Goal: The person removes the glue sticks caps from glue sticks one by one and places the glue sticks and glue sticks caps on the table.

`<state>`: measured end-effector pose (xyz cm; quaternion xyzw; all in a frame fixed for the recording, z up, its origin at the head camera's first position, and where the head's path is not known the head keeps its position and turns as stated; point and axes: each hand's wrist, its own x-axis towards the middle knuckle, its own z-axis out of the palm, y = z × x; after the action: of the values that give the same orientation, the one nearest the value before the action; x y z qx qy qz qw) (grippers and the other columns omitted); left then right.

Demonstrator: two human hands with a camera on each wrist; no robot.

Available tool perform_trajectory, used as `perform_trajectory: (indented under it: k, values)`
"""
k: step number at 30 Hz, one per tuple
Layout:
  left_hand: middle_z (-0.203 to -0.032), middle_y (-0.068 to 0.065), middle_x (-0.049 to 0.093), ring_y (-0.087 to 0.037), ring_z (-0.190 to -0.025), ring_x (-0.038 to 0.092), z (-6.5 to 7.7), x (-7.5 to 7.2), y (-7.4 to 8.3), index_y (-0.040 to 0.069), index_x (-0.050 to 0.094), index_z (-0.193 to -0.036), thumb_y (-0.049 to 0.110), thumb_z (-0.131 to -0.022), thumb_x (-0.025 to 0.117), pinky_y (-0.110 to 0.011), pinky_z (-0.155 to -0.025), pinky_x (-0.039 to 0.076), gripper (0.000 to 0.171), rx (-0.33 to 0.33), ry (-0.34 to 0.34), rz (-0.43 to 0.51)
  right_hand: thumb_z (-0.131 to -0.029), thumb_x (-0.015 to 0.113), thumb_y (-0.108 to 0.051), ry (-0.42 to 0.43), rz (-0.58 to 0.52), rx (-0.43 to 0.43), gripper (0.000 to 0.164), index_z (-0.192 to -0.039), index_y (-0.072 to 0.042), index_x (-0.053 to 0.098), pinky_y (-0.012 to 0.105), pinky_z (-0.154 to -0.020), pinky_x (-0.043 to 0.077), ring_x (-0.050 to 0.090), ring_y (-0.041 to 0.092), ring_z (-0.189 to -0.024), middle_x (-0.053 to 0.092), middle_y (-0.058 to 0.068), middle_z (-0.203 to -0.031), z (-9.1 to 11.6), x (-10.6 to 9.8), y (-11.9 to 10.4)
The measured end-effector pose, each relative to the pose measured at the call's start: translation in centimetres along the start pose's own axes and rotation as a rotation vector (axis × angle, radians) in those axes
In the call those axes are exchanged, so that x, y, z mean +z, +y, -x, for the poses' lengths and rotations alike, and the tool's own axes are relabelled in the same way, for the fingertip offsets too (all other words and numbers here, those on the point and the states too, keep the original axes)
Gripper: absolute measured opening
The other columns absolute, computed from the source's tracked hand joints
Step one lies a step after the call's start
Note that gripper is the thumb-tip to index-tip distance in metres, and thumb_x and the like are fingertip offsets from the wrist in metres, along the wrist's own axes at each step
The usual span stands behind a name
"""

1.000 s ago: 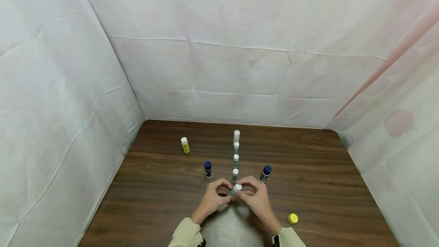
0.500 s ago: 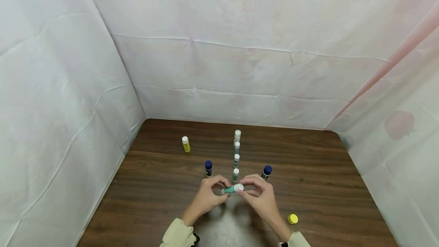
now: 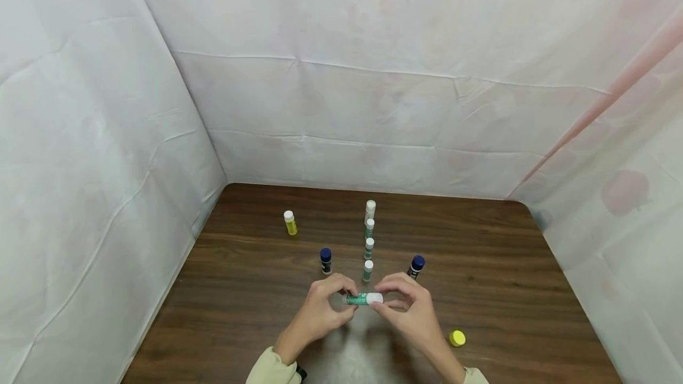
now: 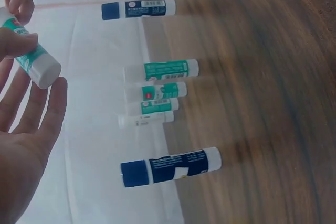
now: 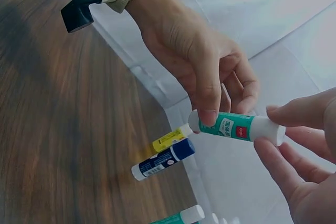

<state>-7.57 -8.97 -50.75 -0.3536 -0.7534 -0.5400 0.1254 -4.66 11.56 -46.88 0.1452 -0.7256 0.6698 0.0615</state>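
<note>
Between my two hands is a green-labelled glue stick (image 3: 358, 299) with a white cap, held almost level above the table. My left hand (image 3: 322, 304) pinches its base end between thumb and fingers. At the other end, my right hand (image 3: 409, 304) pinches the white cap; the right wrist view shows thumb and finger on that cap (image 5: 266, 129). The cap is on the stick. Just beyond the hands stands an upright green glue stick (image 3: 368, 271), the nearest of a row. A blue glue stick (image 3: 326, 261) stands beyond the left hand, another blue glue stick (image 3: 416, 265) behind the right.
The row continues away with two more green sticks and a white glue stick (image 3: 370, 211) at the far end. Farther left stands a yellow glue stick (image 3: 290, 223). A small yellow cap-like piece (image 3: 457, 338) lies right of my right forearm. White cloth (image 3: 341, 105) hangs behind the table.
The held glue stick has turned from a tilted, partly upright pose to nearly level, cap to the right. My hands have moved slightly apart, both keeping their grip.
</note>
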Motion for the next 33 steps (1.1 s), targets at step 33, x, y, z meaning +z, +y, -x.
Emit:
perform_trajectory:
  k: [33]
  values:
    - [-0.085,-0.004,0.066,-0.016,-0.076,0.059,-2.1,-2.7,7.7,0.008,0.064,-0.082,-0.015,-0.062,0.074,-0.023,-0.069,0.052,0.032,0.120,-0.030,-0.069,-0.072,0.074,0.012,-0.178,-0.005,-0.244,0.021,-0.089,0.000,0.070,0.036,-0.066,0.057,0.063,0.020,-0.083,0.060,0.019,-0.092,0.8,-1.6,-3.5]
